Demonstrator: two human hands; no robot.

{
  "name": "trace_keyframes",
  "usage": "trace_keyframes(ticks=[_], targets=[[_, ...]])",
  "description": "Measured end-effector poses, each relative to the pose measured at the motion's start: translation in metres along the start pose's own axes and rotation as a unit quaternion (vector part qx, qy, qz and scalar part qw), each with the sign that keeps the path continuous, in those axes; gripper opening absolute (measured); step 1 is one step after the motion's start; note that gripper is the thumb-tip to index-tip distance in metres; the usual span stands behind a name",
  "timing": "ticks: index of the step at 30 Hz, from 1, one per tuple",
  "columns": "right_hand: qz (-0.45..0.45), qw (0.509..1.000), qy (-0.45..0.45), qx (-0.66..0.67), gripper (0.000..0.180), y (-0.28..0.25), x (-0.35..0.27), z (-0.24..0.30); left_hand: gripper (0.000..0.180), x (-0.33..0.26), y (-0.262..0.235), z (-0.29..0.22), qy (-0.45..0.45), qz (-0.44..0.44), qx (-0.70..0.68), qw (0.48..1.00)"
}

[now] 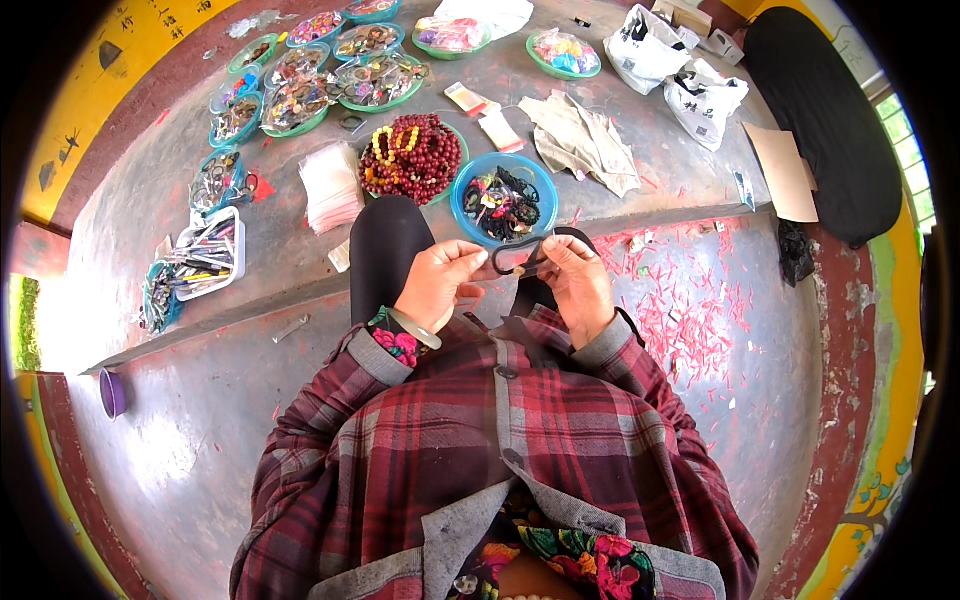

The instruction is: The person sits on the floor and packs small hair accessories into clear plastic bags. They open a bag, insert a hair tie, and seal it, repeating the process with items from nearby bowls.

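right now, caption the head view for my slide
Left hand and right hand hold a black band near a blue bowl.

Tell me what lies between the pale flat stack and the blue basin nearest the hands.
Head view: a green basin heaped with dark red beads lies between the pale flat stack and the blue basin.

A black band [497, 262] is stretched out between the left hand [437, 285] and the right hand [580, 290]. I see it as a narrow loop, bare in the middle, its rounded end right by the left fingertips, its other end at the right fingertips. A small gold-coloured spot shows along its lower edge, between the hands; too small to make out.
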State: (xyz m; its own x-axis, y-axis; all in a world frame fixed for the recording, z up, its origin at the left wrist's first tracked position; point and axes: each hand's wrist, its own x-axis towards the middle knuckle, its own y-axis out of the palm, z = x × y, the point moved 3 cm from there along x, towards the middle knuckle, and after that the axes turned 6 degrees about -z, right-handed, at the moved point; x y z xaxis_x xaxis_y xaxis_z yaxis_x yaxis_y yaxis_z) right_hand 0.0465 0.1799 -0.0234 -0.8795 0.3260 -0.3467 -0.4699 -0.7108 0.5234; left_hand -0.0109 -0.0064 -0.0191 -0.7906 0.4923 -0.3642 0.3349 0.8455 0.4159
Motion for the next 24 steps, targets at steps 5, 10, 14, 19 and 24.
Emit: trace_keyframes(ticks=[5,10,14,19,24], targets=[[0.027,0.996,0.043,-0.067,0.012,0.001,-0.007,0.004,0.012,0.0,-0.005,-0.003,0.025,-0.01,-0.031,0.999],[0.029,0.994,0.056,-0.092,0.012,-0.002,-0.007,0.007,0.013,-0.003,-0.001,-0.007,0.028,0.015,-0.018,0.999],[0.04,0.995,0.049,-0.075,0.009,-0.003,-0.007,0.003,0.014,-0.005,0.0,-0.007,-0.021,0.011,0.011,1.0],[0.057,0.994,0.028,-0.087,0.01,-0.009,-0.002,-0.003,0.015,-0.006,0.0,-0.008,-0.016,0.009,0.016,1.0],[0.014,0.995,0.034,-0.093,0.01,0.002,-0.008,0.002,0.014,-0.004,-0.002,-0.008,0.008,0.002,0.035,0.999]])
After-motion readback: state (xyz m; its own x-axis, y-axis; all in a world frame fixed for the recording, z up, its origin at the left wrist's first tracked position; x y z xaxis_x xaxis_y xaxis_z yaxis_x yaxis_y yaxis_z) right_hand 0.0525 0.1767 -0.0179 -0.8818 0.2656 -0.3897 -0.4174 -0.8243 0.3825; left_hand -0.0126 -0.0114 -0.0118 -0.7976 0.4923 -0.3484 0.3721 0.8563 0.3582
